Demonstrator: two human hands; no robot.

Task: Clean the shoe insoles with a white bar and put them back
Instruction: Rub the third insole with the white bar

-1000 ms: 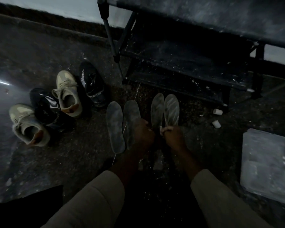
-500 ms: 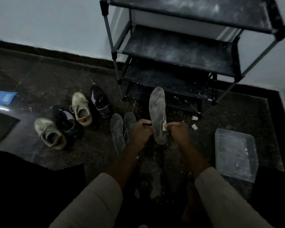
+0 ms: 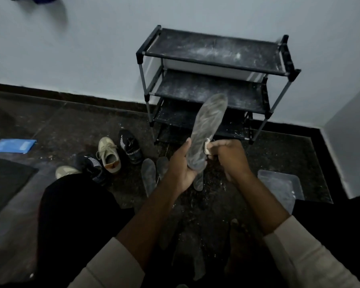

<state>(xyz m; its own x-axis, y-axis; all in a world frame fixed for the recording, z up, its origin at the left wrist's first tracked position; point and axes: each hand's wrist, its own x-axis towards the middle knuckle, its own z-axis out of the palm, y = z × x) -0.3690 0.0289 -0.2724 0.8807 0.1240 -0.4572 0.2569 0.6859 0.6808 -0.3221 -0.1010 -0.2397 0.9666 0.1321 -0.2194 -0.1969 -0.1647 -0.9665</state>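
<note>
My left hand [image 3: 180, 167] grips the heel end of a grey insole [image 3: 207, 125] and holds it up, toe pointing away toward the rack. Against the insole's right edge my right hand [image 3: 230, 155] pinches a small white bar [image 3: 206, 148]. Two more insoles [image 3: 149, 176] lie side by side on the floor left of my hands, and part of another insole [image 3: 198, 182] shows below the raised one. Two beige sneakers [image 3: 108, 155] and two black sneakers [image 3: 130, 146] stand on the floor at the left.
A dusty black three-shelf shoe rack [image 3: 214, 59] stands against the wall ahead. A clear plastic lid or tray [image 3: 280, 188] lies on the floor at the right. A blue packet [image 3: 13, 146] and a dark mat [image 3: 2, 179] are at the far left. White crumbs litter the floor.
I lifted one insole off the floor and raised it higher, its toe now tilted to the right. The view has pulled back and up, showing the whole rack and wall.
</note>
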